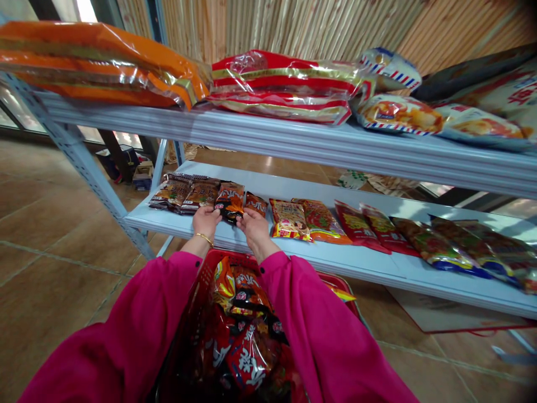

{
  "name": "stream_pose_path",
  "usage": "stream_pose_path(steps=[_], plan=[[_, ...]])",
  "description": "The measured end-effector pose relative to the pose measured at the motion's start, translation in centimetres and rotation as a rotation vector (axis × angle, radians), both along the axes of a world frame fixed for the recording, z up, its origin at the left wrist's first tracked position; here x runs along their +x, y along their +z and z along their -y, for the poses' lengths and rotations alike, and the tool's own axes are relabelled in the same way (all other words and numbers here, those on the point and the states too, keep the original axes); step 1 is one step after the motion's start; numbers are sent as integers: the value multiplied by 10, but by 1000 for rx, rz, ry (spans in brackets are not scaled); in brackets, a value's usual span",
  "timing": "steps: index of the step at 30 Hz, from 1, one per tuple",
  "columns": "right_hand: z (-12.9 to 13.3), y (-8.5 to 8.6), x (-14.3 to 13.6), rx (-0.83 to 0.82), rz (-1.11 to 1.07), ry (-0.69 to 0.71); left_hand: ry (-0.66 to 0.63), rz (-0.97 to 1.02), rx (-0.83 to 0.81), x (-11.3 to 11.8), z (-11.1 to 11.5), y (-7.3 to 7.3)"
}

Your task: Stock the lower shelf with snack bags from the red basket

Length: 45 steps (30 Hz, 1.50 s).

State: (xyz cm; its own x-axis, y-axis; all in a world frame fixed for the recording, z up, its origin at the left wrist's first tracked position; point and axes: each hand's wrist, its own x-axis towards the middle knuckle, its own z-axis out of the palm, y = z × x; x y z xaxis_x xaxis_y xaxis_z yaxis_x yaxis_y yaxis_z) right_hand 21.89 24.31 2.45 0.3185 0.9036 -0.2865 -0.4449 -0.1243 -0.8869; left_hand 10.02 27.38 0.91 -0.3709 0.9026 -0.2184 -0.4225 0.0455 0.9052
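Along the upper pale-blue metal shelf (268,140) lie a long, glossy orange plastic bag (113,47), stacked red plastic bags with gold stripes (268,64), and a plump white bag with blue-and-red striped edging (398,113). Ribbed tan panels (293,28) stand behind. A small tan-and-blue box (143,174) sits on the brown tiled floor (54,212) at left; low at right is a flat pale board with a red edge (453,313).

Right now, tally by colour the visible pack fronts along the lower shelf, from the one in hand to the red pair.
Black-and-orange plastic packs: 2
Yellow-and-red-edged plastic pack: 1
Orange-edged plastic pack: 1
Red plastic packs: 2
Total: 6
Anything hidden underneath isn't counted.
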Motion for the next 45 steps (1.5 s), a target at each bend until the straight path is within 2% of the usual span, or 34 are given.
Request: stream_pose_path(steps=[4, 8, 12, 16, 20, 23, 25, 26, 28, 32, 35, 38, 41, 45], plan=[[7, 2, -4, -3, -25, 71, 58, 15, -5, 0, -1, 1], [15, 10, -2, -15, -28, 104, 48, 28, -41, -2, 1, 3], [32, 20, 7, -13, 3, 112, 21, 17, -47, -8, 17, 7], [65, 22, 19, -24, 75, 140, -103, -35, -65, -15, 60, 4], [109, 11, 33, -59, 186, 145, -293, -99, -77, -22, 117, -9], [143, -2, 44, -77, 288, 133, -323, -144, -66, -30, 152, -19], [165, -11, 50, -68, 361, 119, -292, -190, -60, -34, 171, -22], [175, -16, 53, -48, 423, 112, -270, -244, -45, -35, 179, -22], [193, -24, 56, 15, 731, 134, -253, -340, -7, -34, 196, -22], [216, -34, 52, 31, 1127, 307, -345, -471, 84, -22, 224, -21], [223, -35, 47, -12, 1298, 410, -470, -466, 112, -7, 237, -25], [225, -34, 44, -28, 1394, 422, -563, -288, 35, 5, 242, -27], [227, -31, 43, -40, 1457, 419, -538, -156, -60, 10, 242, -24], [227, -26, 42, -92, 1530, 425, -489, -142, -122, 10, 239, -16]])
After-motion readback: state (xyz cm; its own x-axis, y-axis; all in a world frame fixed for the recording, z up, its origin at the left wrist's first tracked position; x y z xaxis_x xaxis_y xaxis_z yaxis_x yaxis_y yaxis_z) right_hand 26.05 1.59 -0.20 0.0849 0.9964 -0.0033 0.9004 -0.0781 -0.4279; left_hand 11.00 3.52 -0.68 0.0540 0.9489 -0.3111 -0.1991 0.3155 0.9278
